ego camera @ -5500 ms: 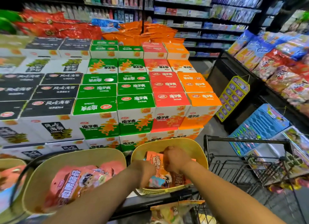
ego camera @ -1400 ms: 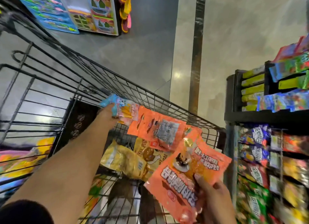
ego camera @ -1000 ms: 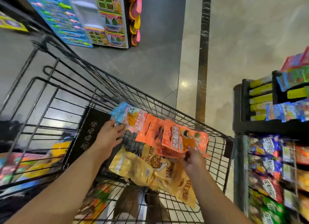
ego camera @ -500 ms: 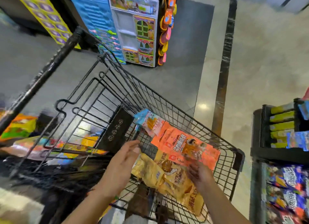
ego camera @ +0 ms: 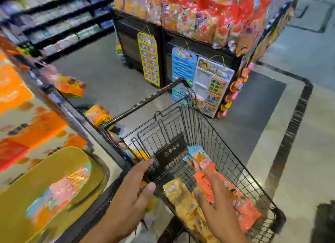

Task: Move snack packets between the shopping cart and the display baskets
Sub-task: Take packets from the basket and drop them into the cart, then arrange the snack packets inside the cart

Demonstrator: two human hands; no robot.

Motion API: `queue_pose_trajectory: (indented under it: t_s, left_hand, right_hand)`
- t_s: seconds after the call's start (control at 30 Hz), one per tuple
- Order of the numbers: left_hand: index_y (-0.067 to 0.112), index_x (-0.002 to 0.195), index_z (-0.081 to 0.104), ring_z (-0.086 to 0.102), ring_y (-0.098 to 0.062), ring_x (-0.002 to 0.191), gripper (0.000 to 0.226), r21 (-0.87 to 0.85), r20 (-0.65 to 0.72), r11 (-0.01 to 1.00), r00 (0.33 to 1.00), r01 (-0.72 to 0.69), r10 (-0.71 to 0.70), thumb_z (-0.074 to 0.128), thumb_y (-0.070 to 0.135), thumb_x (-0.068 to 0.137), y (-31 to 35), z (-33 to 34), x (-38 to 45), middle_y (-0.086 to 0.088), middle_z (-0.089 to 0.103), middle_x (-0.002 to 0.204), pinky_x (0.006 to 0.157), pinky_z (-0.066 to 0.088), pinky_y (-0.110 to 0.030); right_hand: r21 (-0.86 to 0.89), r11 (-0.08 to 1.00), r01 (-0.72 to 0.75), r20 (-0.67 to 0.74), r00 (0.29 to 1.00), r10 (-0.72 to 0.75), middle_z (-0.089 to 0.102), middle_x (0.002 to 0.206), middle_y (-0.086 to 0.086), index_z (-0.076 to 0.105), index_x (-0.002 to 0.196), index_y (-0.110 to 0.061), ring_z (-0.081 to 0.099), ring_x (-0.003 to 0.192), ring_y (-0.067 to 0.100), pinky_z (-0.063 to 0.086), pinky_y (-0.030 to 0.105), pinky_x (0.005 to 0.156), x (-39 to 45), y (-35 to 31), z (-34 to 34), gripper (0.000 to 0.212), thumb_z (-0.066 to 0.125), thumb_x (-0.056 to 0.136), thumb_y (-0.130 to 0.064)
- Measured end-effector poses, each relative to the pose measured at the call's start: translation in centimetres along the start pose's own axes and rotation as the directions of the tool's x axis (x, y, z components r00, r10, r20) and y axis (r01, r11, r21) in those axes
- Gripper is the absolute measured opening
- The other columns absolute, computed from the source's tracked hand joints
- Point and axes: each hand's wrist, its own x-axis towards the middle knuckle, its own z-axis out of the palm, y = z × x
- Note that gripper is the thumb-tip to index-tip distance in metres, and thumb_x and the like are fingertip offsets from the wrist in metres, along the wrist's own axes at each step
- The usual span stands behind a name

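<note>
Now both empty: left hand (ego camera: 130, 193) spread open with fingers nearly straight, hovering by the near rim of the shopping cart (ego camera: 233, 163); right hand (ego camera: 217, 204) likewise open, fingers splayed over the orange snack packets (ego camera: 243, 204), gripping nothing. Half a second ago still pinching and steadying those orange packets; since then let go, so packets lying loose against the cart's right side, with the blue-topped packet (ego camera: 196, 155) just behind them and the yellow packets (ego camera: 183, 201) beside, lower in the basket. Also swung round: head turned back toward the display, bringing the yellow-green display basket (ego camera: 59, 157) into view at left, blurred, with a pink packet (ego camera: 59, 190) inside. Probably a finished drop into the cart, hands freed for another reach to the baskets.
</note>
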Motion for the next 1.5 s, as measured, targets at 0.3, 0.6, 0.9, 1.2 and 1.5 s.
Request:
queue_pose_trajectory:
  t_s: [0.3, 0.6, 0.9, 1.2, 1.5]
  left_hand:
    - [0.050, 0.156, 0.025, 0.020, 0.007, 0.150, 0.064, 0.000, -0.397, 0.994, 0.912, 0.108, -0.099, 0.037, 0.071, 0.097, -4.8, -10.3, -11.1, 0.033, 0.023, 0.161, 0.121, 0.029, -0.040]
    - [0.033, 0.142, 0.050, 0.055, -0.019, 0.131, 0.044, 0.015, -0.551, 0.951, 0.797, 0.308, -0.249, 0.049, 0.051, 0.102, -13.7, -18.8, -19.2, 0.005, 0.058, 0.142, 0.109, 0.044, -0.044]
    - [0.021, 0.126, 0.066, 0.061, -0.018, 0.119, 0.039, 0.098, -0.404, 0.941, 0.877, 0.324, -0.260, 0.063, 0.003, 0.091, -19.9, -22.4, -18.3, 0.000, 0.065, 0.129, 0.100, 0.046, -0.027]
    - [0.028, 0.131, 0.058, 0.057, -0.016, 0.122, 0.034, 0.103, -0.318, 0.922, 0.891, 0.373, -0.325, 0.056, 0.022, 0.097, -20.8, -20.3, -18.0, 0.004, 0.057, 0.137, 0.103, 0.045, -0.028]
    - [0.027, 0.131, 0.056, 0.059, -0.021, 0.100, 0.036, 0.040, -0.335, 0.881, 0.837, 0.472, -0.433, 0.055, 0.014, 0.097, -21.5, -20.8, -13.8, -0.002, 0.055, 0.131, 0.080, 0.043, -0.026]
  right_hand:
    - [-0.004, 0.850, 0.527, 0.169, 0.838, -0.519, 0.036, 0.165, -0.015, 0.043, 0.156, -0.031, 0.030, 0.155, 0.007, 0.028, 0.040, 0.127, 1.6, -15.1, 7.9, 0.065, 0.058, 0.097, -0.053]
    - [0.004, 0.736, 0.677, 0.425, 0.666, -0.614, 0.039, 0.148, -0.032, 0.042, 0.149, -0.039, 0.033, 0.141, -0.011, 0.025, 0.011, 0.115, -0.6, -24.9, 22.9, 0.050, 0.059, 0.102, -0.048]
    - [-0.540, 0.535, 0.649, 0.746, 0.664, -0.052, 0.045, 0.157, 0.014, 0.046, 0.153, -0.013, 0.049, 0.140, 0.035, 0.046, 0.040, 0.111, 4.3, -25.7, 35.4, 0.057, 0.064, 0.099, -0.015]
    - [-0.574, 0.333, 0.748, 0.813, 0.568, 0.125, 0.047, 0.159, 0.012, 0.032, 0.163, -0.020, 0.053, 0.139, 0.037, 0.052, 0.045, 0.106, 9.3, -25.3, 38.9, 0.093, 0.075, 0.083, 0.000]
    - [-0.495, 0.251, 0.832, 0.860, 0.510, 0.006, 0.071, 0.124, 0.010, 0.065, 0.124, -0.021, 0.067, 0.114, 0.037, 0.059, 0.047, 0.091, 10.4, -24.6, 39.0, 0.032, 0.063, 0.093, -0.020]
